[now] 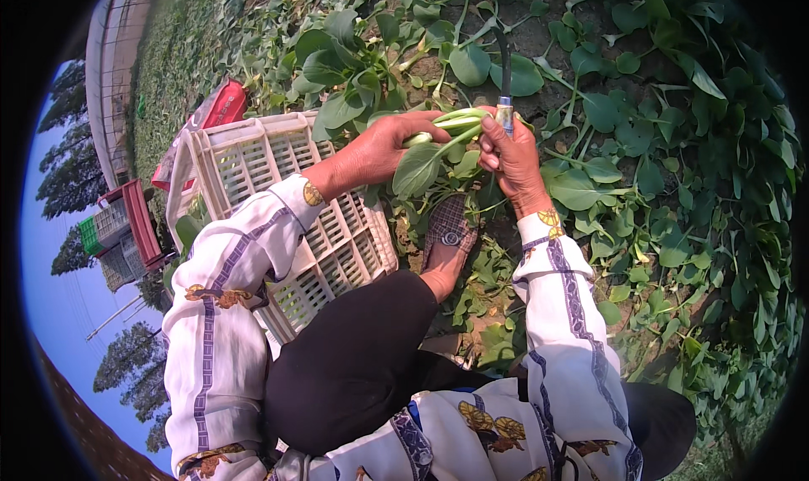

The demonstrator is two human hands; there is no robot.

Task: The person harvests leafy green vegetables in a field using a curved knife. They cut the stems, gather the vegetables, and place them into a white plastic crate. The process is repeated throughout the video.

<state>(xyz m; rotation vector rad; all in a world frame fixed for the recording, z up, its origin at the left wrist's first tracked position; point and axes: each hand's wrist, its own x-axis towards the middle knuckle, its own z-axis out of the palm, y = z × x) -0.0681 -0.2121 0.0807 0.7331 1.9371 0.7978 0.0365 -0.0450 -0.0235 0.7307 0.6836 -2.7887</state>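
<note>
Between my two hands is a leafy green vegetable with pale stems, like bok choy (417, 171), one broad leaf hanging down. My left hand (389, 148) is closed around its pale stems. In my right hand (514, 159) I grip a sickle (505, 114); its thin, dark, curved blade points away from me, above the plants. The thumb and fingers of my right hand also meet the stems, close by the sickle's handle. Part of the vegetable is hidden behind my fingers.
A pale slatted plastic crate (337, 243) stands left of my legs, under my left forearm. Beyond it lies a red and clear package (221, 108). Rows of leafy plants (581, 186) cover the soil ahead and right. My checked shoe (449, 228) is just below my hands.
</note>
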